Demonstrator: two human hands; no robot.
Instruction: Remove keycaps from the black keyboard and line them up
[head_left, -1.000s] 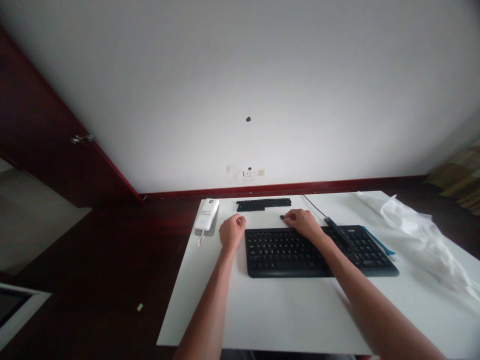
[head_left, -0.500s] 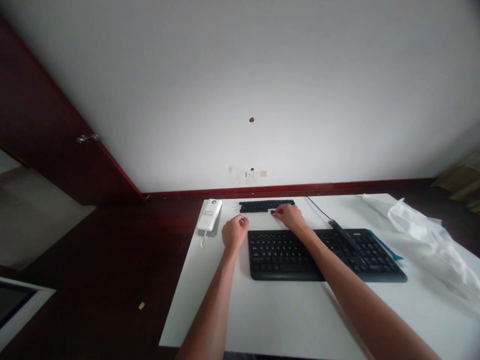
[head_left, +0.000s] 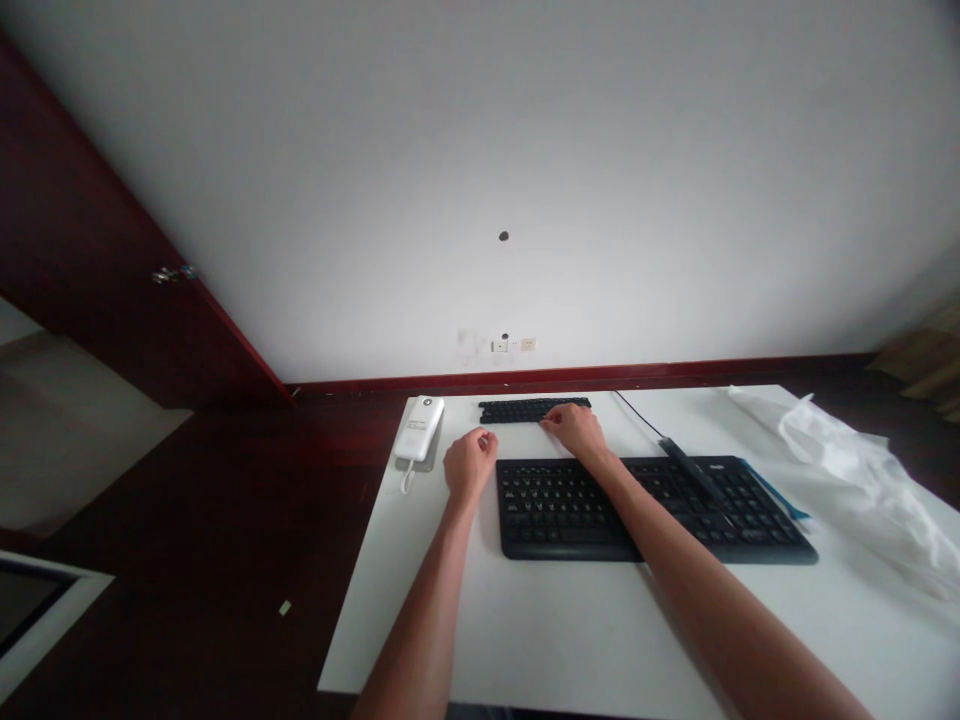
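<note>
At the far side of the white table, loose black keycaps lie together in tight rows. My right hand is closed in a pinch on a small black keycap, against the near edge of these rows; its fingers mostly hide the piece. My left hand rests on the table just left of the big black keyboard, fingers curled in and nothing visible in them. Under my right forearm the keyboard lies flat. Across its right half rests a dark slim tool with a cord.
A white power bank with a short cable loop lies at the table's left edge, on a grey object. A blue strip lies by the keyboard's right end. Crumpled white plastic covers the right side. Behind stands a wall with sockets.
My right hand has shifted slightly left and closer to the keycap rows, bringing the pinched keycap up against them. The left hand has stayed in place.
</note>
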